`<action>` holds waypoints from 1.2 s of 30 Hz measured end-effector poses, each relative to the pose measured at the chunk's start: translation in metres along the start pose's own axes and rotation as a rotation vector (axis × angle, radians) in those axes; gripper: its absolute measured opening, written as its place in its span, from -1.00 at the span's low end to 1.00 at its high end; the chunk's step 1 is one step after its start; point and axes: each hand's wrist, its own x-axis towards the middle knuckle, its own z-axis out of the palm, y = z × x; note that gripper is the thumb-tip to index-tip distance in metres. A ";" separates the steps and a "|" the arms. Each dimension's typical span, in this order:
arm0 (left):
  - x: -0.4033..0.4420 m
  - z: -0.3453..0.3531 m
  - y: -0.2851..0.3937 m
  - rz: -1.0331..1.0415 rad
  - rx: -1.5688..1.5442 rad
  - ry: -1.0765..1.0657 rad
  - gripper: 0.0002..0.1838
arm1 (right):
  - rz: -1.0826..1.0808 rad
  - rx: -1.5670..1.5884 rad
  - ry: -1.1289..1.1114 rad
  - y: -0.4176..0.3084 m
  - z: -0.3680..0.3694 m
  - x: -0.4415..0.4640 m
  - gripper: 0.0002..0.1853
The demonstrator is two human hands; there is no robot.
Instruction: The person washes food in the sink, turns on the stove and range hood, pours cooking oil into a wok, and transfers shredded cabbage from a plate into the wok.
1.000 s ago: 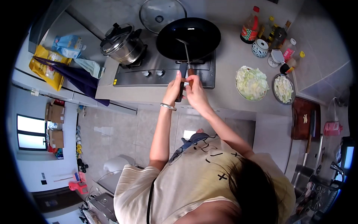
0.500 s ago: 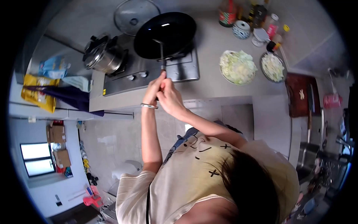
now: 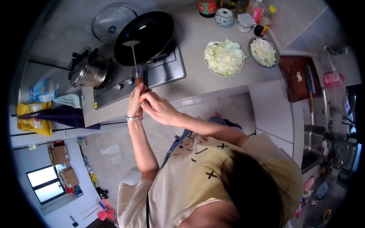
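Observation:
A metal spatula (image 3: 134, 57) with a wooden handle reaches into a black wok (image 3: 161, 28), its flat head resting against the dark inner surface. The wok sits tilted on the gas stove (image 3: 165, 68), and I see no food in it. My left hand (image 3: 135, 99), with a bangle at the wrist, is wrapped around the handle. Against it, my right hand (image 3: 159, 108) is closed at the handle's lower end, its fingertips partly hidden. To the right on the counter lie a plate of chopped cabbage (image 3: 225, 57) and a smaller dish of pale sliced vegetable (image 3: 263, 52).
Left of the wok stands a steel pot (image 3: 91, 72); a glass lid (image 3: 110, 24) leans behind. Seasoning bottles and a patterned jar (image 3: 224, 18) line the back. A cutting board (image 3: 298, 78) with a knife (image 3: 310, 87) lies beside the sink (image 3: 313, 140).
The view has shifted, so the stove and counter sit further left and the sink shows more. Both hands stay together at the spatula's handle, and its head remains in the wok.

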 end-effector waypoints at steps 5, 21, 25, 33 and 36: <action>-0.001 -0.001 -0.001 0.004 0.116 0.020 -0.74 | 0.146 0.028 0.144 0.001 -0.060 -0.026 -0.87; 0.002 -0.009 -0.005 0.000 0.087 0.075 -0.71 | 0.664 0.398 0.676 0.156 -0.273 -0.088 -0.52; 0.002 -0.010 -0.004 -0.013 0.073 0.050 -0.68 | 0.746 0.279 0.687 0.156 -0.269 -0.077 -0.44; -0.002 -0.005 0.001 -0.040 0.086 0.050 -0.69 | 0.739 0.242 0.588 0.167 -0.274 -0.076 -0.59; -0.002 -0.005 0.000 -0.024 0.092 0.046 -0.68 | 0.757 0.265 0.528 0.171 -0.280 -0.071 -0.61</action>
